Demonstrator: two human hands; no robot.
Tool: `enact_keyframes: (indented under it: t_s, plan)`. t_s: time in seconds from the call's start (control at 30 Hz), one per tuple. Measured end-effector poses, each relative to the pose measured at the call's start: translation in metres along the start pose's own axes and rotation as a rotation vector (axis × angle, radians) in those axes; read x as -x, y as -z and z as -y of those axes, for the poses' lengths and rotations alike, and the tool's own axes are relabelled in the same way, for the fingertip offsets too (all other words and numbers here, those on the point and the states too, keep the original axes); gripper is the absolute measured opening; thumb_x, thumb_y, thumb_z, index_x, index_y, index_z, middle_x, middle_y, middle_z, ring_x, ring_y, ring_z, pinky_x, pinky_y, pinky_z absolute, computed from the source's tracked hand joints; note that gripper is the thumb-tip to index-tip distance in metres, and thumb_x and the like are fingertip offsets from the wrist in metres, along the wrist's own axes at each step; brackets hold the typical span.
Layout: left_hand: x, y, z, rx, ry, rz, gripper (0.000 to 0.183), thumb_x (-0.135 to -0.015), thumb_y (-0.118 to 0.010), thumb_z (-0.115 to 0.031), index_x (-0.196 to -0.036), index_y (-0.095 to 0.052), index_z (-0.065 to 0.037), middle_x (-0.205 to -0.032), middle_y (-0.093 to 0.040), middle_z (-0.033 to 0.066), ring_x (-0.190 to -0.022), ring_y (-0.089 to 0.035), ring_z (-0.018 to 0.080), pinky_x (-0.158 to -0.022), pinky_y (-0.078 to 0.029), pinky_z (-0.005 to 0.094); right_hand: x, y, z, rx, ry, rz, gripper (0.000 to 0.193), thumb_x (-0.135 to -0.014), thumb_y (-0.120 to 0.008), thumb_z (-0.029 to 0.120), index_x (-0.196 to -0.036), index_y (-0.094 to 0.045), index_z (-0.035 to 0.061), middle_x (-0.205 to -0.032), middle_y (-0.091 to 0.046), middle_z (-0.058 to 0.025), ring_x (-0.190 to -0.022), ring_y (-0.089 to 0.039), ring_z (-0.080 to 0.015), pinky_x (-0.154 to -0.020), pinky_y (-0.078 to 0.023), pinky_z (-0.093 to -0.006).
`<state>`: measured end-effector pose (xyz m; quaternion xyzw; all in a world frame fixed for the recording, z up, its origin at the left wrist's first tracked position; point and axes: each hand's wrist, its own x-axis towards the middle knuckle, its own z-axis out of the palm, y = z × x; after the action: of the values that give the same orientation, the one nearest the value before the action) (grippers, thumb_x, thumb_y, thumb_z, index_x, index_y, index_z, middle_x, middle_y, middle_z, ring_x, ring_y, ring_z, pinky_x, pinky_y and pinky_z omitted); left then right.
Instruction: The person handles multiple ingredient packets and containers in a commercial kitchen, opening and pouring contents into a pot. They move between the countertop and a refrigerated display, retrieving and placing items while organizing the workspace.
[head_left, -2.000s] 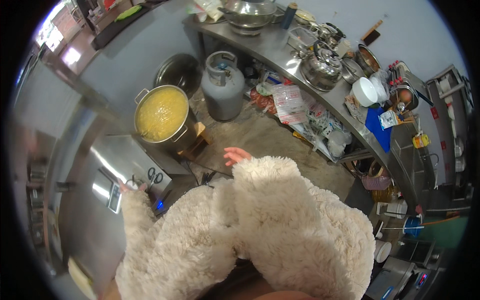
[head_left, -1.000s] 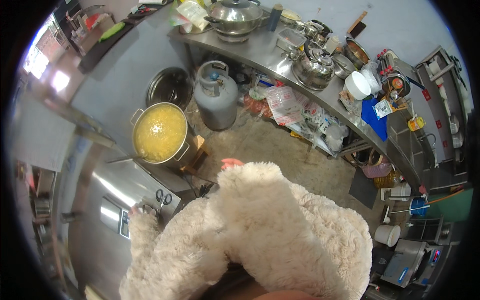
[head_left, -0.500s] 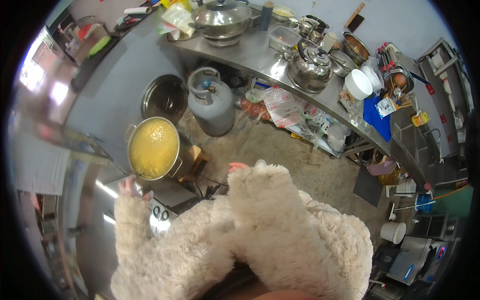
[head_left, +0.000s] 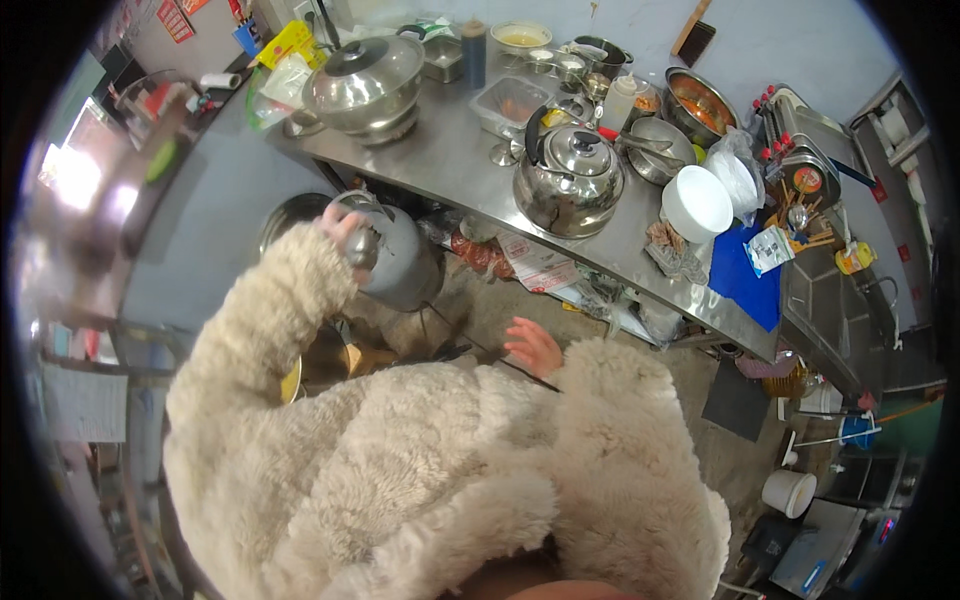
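On my feed I see a thick, cream coat [head_left: 420,430] of shaggy, fleecy pile, clumped into small tufts and shading to beige in its folds. The left sleeve [head_left: 265,295] is a wide, soft tube; the right sleeve [head_left: 625,430] looks just as bulky to me, in the same plain fuzz. Both run long, to around the wrists, and the right hand [head_left: 535,347] emerges bare.
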<state>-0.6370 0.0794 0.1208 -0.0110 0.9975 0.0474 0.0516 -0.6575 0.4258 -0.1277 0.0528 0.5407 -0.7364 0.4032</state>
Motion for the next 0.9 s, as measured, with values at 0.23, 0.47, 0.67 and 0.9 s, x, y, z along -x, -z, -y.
enact_keyframes:
  t_s: [0.23,0.47,0.67,0.9]
  plan:
    - [-0.166,0.033,-0.048,-0.073,-0.105,0.125,0.071,-0.057,-0.08,-0.032,-0.118,-0.047,-0.017,-0.113,-0.046,0.013,-0.099,-0.055,0.035,-0.085,-0.046,0.0431,-0.004,0.084,0.004,-0.059,0.202,-0.126,0.045,-0.094,-0.045,0.035,-0.133,-0.039,0.0127,-0.121,-0.053,-0.0067,-0.095,-0.059,-0.0224,-0.086,-0.046,-0.0363]
    - [-0.318,0.023,-0.08,-0.12,-0.236,0.099,0.074,-0.056,-0.08,-0.034,-0.12,-0.047,-0.017,-0.114,-0.048,0.0156,-0.101,-0.054,0.0356,-0.086,-0.045,0.0444,-0.015,0.105,0.038,-0.382,0.245,-0.238,0.043,-0.093,-0.05,0.034,-0.13,-0.043,0.0138,-0.115,-0.057,-0.0057,-0.092,-0.059,-0.0201,-0.082,-0.046,-0.0331]
    - [-0.485,0.028,-0.059,-0.125,-0.138,0.038,0.073,-0.054,-0.08,-0.037,-0.119,-0.05,-0.021,-0.109,-0.051,0.0172,-0.104,-0.051,0.0372,-0.088,-0.043,0.0471,-0.052,0.092,0.071,-0.33,0.315,-0.277,0.042,-0.093,-0.049,0.028,-0.129,-0.045,0.0058,-0.121,-0.054,-0.0102,-0.101,-0.057,-0.0216,-0.088,-0.044,-0.0344]
    - [-0.644,0.008,-0.034,-0.103,-0.088,-0.114,0.071,-0.058,-0.077,-0.037,-0.122,-0.05,-0.021,-0.113,-0.053,0.018,-0.104,-0.053,0.0346,-0.087,-0.045,0.0448,-0.107,0.075,0.094,-0.36,0.231,-0.266,0.037,-0.094,-0.045,0.014,-0.129,-0.044,0.0013,-0.125,-0.052,-0.0129,-0.109,-0.053,-0.0214,-0.094,-0.041,-0.0334]
